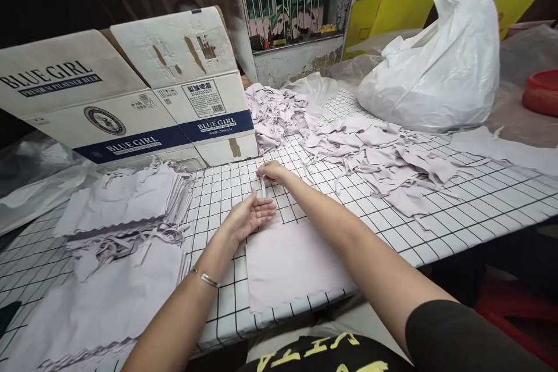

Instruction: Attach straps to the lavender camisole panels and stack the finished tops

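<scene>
- The right hand (271, 171) has its fingertips drawn together in a pinch on a narrow, pale fabric strip (263, 187), near its upper end.
- The left hand (251, 216) is nearly flat and unclenched, palm turned up and fingers extended towards the right; its thumb is beside the strip's lower end, but whether they touch I cannot tell.
- A silver metal bangle (209, 280) circles the left wrist.
- Just below the hands, a flat, roughly rectangular pale lilac cloth piece (296, 270) lies at the near edge of the desk (440, 239), which has a white covering with a black grid; whether the left hand touches the cloth is unclear.
- To the left lie two layered stacks of pale lilac cloth pieces with strings, the farther stack (126, 195) just beyond the nearer stack (126, 279).
- Beyond the stacks stands a white-and-blue cardboard box (165, 99) printed "BLUE GIRL".
- Right of the hands spreads a loose heap of pale lilac cloth (375, 154), with a bulging white plastic bag (436, 75) behind it.
</scene>
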The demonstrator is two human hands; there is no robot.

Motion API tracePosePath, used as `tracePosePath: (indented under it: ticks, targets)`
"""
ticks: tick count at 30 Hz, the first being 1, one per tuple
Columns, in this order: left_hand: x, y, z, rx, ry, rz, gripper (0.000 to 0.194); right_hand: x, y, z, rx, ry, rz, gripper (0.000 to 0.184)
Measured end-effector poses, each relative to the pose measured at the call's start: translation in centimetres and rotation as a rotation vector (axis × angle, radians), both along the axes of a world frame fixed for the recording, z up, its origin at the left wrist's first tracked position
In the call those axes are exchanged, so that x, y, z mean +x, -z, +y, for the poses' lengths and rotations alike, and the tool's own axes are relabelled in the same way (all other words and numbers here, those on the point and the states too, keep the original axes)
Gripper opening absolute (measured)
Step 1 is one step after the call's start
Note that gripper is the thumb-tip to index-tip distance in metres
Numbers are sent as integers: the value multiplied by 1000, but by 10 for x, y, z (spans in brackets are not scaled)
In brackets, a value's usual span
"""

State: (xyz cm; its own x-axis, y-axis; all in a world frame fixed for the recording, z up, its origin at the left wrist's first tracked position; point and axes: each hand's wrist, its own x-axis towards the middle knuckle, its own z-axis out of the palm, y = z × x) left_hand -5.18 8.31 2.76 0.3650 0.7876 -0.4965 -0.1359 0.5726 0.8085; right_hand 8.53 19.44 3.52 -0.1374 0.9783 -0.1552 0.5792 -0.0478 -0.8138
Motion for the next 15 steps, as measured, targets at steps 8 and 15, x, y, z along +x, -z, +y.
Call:
tracePosePath:
  ticks: [8,15]
  targets:
    - [13,-7,7,-218,-87,-509,90,66,3,-131,421,-232,260,20]
    - [18,-11,-8,-149,-143,-542,78,56,36,-174,-163,175,997,21]
